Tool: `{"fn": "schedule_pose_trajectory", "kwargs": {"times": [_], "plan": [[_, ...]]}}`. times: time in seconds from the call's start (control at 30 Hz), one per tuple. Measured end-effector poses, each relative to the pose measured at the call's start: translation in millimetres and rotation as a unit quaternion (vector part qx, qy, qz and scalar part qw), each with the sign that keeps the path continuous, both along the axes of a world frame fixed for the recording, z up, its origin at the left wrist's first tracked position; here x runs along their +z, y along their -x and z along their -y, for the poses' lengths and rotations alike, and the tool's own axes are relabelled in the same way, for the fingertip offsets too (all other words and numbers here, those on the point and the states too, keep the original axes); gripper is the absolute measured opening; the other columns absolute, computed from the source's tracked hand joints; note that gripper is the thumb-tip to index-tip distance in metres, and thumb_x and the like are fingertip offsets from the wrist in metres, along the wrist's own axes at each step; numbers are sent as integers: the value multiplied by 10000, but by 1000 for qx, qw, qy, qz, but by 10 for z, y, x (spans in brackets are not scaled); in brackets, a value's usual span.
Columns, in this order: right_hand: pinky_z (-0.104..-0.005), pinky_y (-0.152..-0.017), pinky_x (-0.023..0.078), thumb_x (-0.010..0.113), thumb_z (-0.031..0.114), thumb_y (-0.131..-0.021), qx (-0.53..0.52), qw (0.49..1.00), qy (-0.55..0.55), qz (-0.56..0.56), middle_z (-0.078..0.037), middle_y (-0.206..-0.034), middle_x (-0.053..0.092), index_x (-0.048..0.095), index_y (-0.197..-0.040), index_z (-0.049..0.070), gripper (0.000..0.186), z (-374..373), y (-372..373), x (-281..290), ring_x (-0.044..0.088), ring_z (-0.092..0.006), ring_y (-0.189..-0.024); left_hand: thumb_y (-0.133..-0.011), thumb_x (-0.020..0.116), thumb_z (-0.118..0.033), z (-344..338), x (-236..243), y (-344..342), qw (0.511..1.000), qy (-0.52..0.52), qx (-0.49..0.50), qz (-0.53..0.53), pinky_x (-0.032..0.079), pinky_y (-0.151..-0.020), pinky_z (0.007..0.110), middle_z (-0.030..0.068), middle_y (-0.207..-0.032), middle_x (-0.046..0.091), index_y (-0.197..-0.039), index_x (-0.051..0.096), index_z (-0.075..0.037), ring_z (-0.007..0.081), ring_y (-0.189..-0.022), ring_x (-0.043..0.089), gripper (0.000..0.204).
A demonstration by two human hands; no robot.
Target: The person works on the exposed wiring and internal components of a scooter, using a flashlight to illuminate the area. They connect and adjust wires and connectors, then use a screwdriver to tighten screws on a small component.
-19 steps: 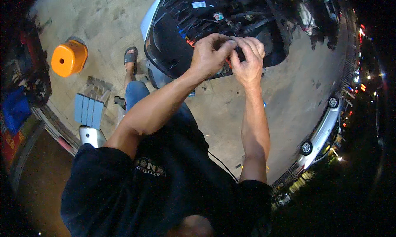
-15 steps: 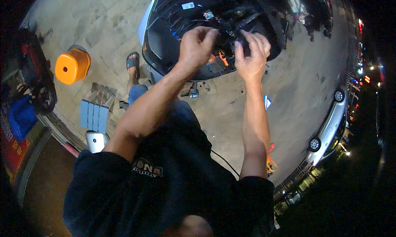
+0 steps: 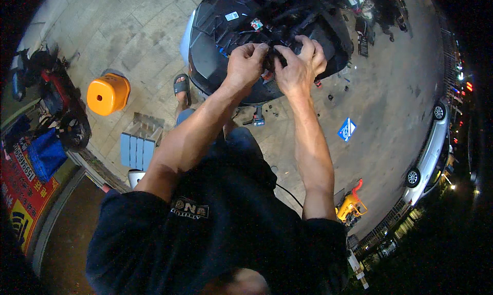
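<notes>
An open black vehicle housing (image 3: 205,48) with wires and small parts fills the upper middle. My left hand (image 3: 245,65) has its thumb and fingers pinched together over it, on something dark that I cannot make out. My right hand (image 3: 299,69) is just to its right, fingers bent round the dark parts, whatever they grip hidden. A small connector piece (image 3: 257,24) in green, white and red lies above both hands. A cordless power tool (image 3: 258,119) is on the paving below the housing.
An orange stool (image 3: 108,93) and a folding step (image 3: 137,148) stand left, near a parked scooter (image 3: 56,84). A blue-and-white packet (image 3: 346,129) lies on the right. Beyond are a yellow machine (image 3: 349,208) and a silver car (image 3: 429,148).
My hands were together higher up, then parted; now the right one has moved left, close beside the left. The view has shifted, showing more ground at the lower right.
</notes>
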State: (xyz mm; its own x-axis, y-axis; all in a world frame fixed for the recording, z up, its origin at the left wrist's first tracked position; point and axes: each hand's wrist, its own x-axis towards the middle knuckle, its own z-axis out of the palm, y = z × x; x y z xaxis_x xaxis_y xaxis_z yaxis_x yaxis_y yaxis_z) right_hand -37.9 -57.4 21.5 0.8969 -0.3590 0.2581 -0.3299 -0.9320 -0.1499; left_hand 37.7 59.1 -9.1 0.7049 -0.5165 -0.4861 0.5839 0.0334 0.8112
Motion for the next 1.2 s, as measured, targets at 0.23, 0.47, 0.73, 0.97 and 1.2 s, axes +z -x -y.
{"fn": "schedule_pose_trajectory", "kwargs": {"times": [0.23, 0.47, 0.73, 0.97, 1.2], "plan": [[-583, -1035, 275, 745, 197, -761, 10, 997, -22, 78, -127, -1331, 484, 707, -1058, 159, 302, -71, 168, 9, 351, -391, -1278, -931, 577, -278, 9, 102, -43, 955, -137, 27, 262, 498, -659, 388, 170, -751, 676, -894, 663, 43, 269, -686, 651, 335], [-346, -804, 521, 626, 58, -886, -106, 928, -291, 206, -140, -1009, 650, 674, -1043, -4, 175, -677, 553, -182, 644, -290, -915, -900, 604, -322, -4, 221, -553, 921, -182, -167, 302, 515, -678, 418, 187, -722, 682, -820, 679, 46, 326, -689, 677, 384], [-374, -719, 532, 649, 97, -849, -192, 917, -269, 223, -178, -985, 656, 654, -1096, 17, 260, -985, 341, -260, 653, -310, -774, -903, 637, -364, 161, 208, -880, 881, -115, -250, 385, 525, -672, 393, 164, -729, 693, -862, 698, 21, 311, -701, 687, 392], [-361, -756, 536, 583, 105, -904, -210, 926, -250, 189, -221, -1175, 627, 529, -1322, 23, 429, -1180, 28, -576, 670, -279, -778, -884, 629, -439, 202, 125, -1014, 798, -113, -346, 480, 538, -732, 425, 174, -750, 692, -843, 715, -4, 350, -784, 687, 445], [-365, -616, 532, 583, 91, -910, -250, 887, -335, 197, -175, -833, 677, 575, -1245, 34, 340, -1067, 88, -690, 678, -252, -672, -867, 619, -442, 330, -2, -920, 737, -152, -344, 561, 528, -815, 455, 225, -891, 688, -900, 719, -15, 404, -890, 658, 440]]}}
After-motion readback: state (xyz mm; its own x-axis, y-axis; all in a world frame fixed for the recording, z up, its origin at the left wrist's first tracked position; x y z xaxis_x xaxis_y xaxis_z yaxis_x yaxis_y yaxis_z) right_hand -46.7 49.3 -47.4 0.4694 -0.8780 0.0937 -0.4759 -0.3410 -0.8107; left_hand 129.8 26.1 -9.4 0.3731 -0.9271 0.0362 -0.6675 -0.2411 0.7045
